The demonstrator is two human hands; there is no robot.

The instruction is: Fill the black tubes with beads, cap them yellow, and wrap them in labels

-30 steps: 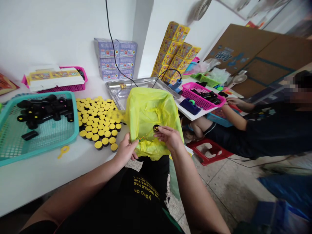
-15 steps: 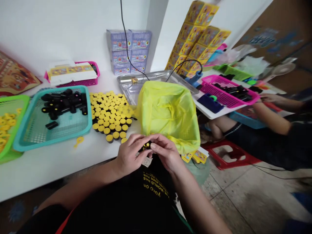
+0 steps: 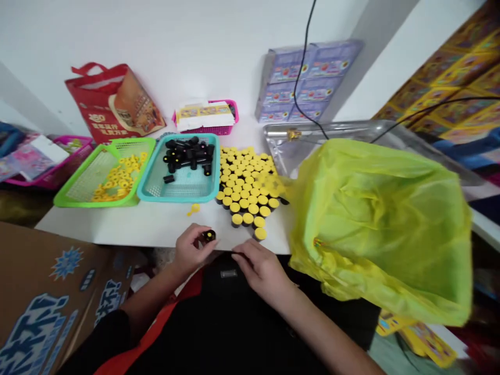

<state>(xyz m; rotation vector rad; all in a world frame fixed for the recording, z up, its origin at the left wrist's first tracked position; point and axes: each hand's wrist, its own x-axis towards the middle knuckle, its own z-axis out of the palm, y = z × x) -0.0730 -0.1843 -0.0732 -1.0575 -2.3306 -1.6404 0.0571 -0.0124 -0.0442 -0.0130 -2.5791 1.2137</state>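
My left hand (image 3: 191,250): fingers clamped on a yellow-capped black tube (image 3: 209,236) (held clear of the rows). My right hand (image 3: 261,271): fingers apart, apparently empty, near the capped tubes (image 3: 246,192).

My torso is covered by a black top (image 3: 250,317) of dark, matte-looking fabric. A small rectangular silver-grey tag (image 3: 228,273) is fixed to its front at the far edge of the visible area; any marking on it is too small to read. A flat red strap (image 3: 156,320) runs diagonally along my left side, widening toward the bottom of the view. A black sleeve (image 3: 103,333) covers my left upper arm and ends above the elbow. My left forearm (image 3: 152,297) and right forearm (image 3: 312,328) are bare, as are my left grip (image 3: 191,250) and right grip (image 3: 263,271), which are ungloved.
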